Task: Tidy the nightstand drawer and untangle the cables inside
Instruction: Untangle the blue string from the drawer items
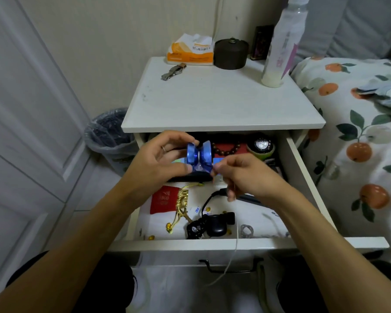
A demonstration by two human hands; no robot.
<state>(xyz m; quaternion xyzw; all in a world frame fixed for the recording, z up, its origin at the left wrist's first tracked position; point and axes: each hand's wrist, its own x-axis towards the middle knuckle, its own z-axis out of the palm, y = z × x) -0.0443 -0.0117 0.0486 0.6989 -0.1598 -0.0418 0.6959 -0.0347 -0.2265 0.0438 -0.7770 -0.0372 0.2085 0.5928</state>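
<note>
Drawer of the nightstand is pulled out. Both hands hover over its back half.

Left hand: fingers curled around a blue yo-yo, thumb underneath and fingertips on top, held on edge above the drawer at about 12 o'clock of the drawer space.

Right hand: at 3 o'clock of the yo-yo, just beside it, thumb and forefinger pinching a thin pale string. The string hangs from that hand, crosses the drawer front and trails below it past the black handle. Can't tell whether the string end is seated in the yo-yo groove.

Drawer contents:
- 6 o'clock, near the front: black cable running into a tangled coil beside a black rounded device.
- 8 o'clock: red pouch with a gold tassel cord lying over its right edge; small amber beads scattered near it.
- 4 o'clock of the front area: small metal ring piece.
- 1 o'clock, at the back: brown bead bracelet on something red, and a watch on a green cushion.
- Dark flat item under the yo-yo, mostly hidden by the hands.

Nightstand top, back edge: orange tissue pack, metal watch band in front of it, dark round lidded jar, dark small box, tall plastic bottle at the right edge.

Lined waste bin on the floor at 9 o'clock of the nightstand. Bed with orange-print cover at 3 o'clock.
</note>
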